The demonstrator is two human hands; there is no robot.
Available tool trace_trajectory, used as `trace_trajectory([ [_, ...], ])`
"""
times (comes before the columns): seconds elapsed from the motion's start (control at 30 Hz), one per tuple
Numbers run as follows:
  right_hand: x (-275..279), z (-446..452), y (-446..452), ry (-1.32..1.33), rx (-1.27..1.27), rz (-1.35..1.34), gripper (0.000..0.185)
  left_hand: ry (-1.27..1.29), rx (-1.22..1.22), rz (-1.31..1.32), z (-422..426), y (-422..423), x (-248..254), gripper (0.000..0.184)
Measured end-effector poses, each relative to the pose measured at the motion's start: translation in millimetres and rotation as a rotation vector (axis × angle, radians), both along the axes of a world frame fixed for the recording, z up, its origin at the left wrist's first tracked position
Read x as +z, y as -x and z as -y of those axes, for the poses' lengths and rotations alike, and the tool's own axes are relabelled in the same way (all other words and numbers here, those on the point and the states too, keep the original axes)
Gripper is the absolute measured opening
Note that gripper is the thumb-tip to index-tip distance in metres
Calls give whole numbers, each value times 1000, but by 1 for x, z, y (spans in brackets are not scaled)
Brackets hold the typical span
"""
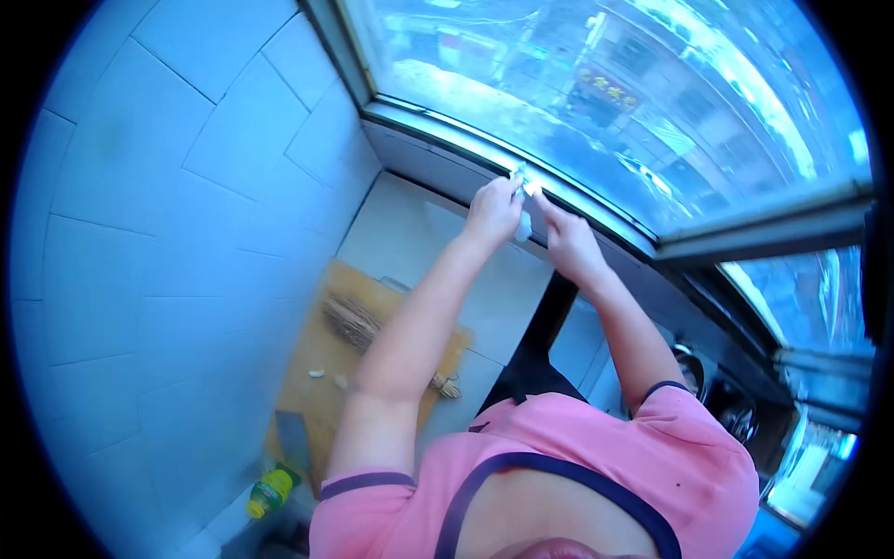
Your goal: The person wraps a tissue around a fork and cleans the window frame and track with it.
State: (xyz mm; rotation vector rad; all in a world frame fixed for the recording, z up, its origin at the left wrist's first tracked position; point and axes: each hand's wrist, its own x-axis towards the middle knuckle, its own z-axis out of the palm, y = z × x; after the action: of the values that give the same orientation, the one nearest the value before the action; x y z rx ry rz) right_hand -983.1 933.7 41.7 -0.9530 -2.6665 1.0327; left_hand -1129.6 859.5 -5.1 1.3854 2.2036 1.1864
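Note:
Both arms reach forward to the window ledge. My left hand (494, 211) is closed round a small pale, shiny item (524, 226); part of it hangs below the fingers and part shows above them. What it is, I cannot make out. Close by on its right, my right hand (572, 244) has its fingers curled, the fingertips at a bright white bit by the left hand. Glare hides whether the right fingers grip it. Below the left forearm lies a wooden cutting board (358, 279) with a tied bundle of dry brown stalks (350, 322) and a small white piece (317, 374).
A knife blade (291, 438) rests at the board's lower left, near a yellow-green bottle (271, 491). Pale tiles (158, 270) cover the left wall. The window frame (596, 205) runs in front of the hands. Pots (689, 365) stand at right.

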Motion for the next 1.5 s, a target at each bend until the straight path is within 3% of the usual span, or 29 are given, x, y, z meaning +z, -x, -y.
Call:
trace_trajectory([
  [0.03, -1, 13, -25, -24, -13, 19, 46, -15, -25, 2, 9, -18, 0, 28],
  [0.1, 1, 35, -72, -83, 23, -10, 49, -210, 89, 474, 37, -54, -2, 31],
  [0.17, -1, 61, -108, -34, -35, -17, 50, -228, 121, 772, 69, -77, -6, 38],
  [0.27, -17, 87, -155, -55, -2, 41, 55, -172, 154, 938, 103, -104, -57, 41],
  [0.33, -18, 101, -177, -26, 23, 92, 56, -84, 298, 1351, 118, -124, -68, 32],
  [0.37, -20, 106, -190, -21, 7, 88, 56, -70, 287, 1347, 120, -135, -69, 32],
  [0.43, -26, 113, -212, 8, 4, 99, 54, -89, 339, 1576, 121, -154, -62, 21],
  [0.5, -30, 115, -237, -8, -25, 63, 54, -85, 324, 1569, 112, -178, -52, 17],
  [0.57, -31, 116, -261, 22, -59, 82, 53, -23, 242, 1315, 95, -199, -41, 19],
  [0.63, -40, 116, -288, 19, -70, 1, 52, -31, 228, 1272, 70, -208, -34, 20],
  [0.7, -40, 115, -318, -22, -117, -45, 50, -70, 176, 897, 40, -221, -15, 16],
  [0.83, -33, 107, -376, -9, -195, -34, 47, -265, 128, 521, -28, -227, 5, 16],
  [0.93, -34, 99, -404, 28, -275, -13, 45, -232, 142, 166, -73, -221, 2, 19],
  [1.03, -33, 91, -411, 6, -296, -85, 45, -236, 136, -28, -101, -218, -4, 18],
  [1.17, -19, 69, -389, 14, -313, -146, 47, -109, 104, -144, -114, -220, -14, 14],
  [1.37, -7, 10, -283, -107, -283, -248, 50, -103, 23, -64, -119, -206, -18, 14],
  [1.47, -13, -7, -240, 23, -373, -159, 47, -163, -90, -64, -112, -199, -19, 13],
  [1.5, -20, -9, -234, 56, -409, -237, 48, -162, -102, -49, -111, -199, -16, 13],
])
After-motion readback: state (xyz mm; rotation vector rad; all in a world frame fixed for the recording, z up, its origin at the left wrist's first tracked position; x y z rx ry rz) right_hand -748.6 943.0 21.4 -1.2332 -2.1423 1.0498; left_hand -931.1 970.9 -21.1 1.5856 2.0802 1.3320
